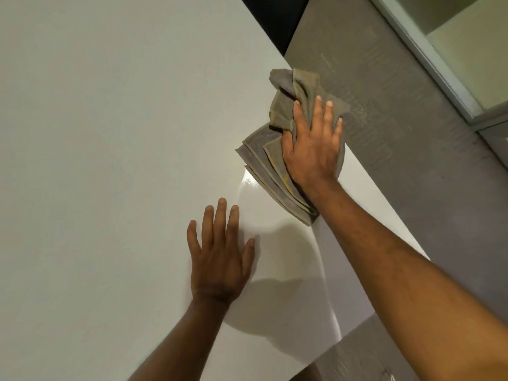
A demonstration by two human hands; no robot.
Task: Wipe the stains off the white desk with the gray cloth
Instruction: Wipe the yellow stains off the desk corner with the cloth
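White desk (96,133): crumpled gray cloth (264,163) lies at right edge; left hand (221,259) flat on surface nearby

Dim, warm indoor light. Curved glare streak on desk (82,133). Soft shadow beside left hand (220,259). Slight overall softness.

The right hand (313,144) lies flat on a crumpled gray cloth (259,158), fingers spread, pressing it to the white bench (96,133) at its right edge. The left hand (220,259) rests palm-down on the bench nearby, apart from the cloth. Gray floor (412,119) shows beyond the edge.
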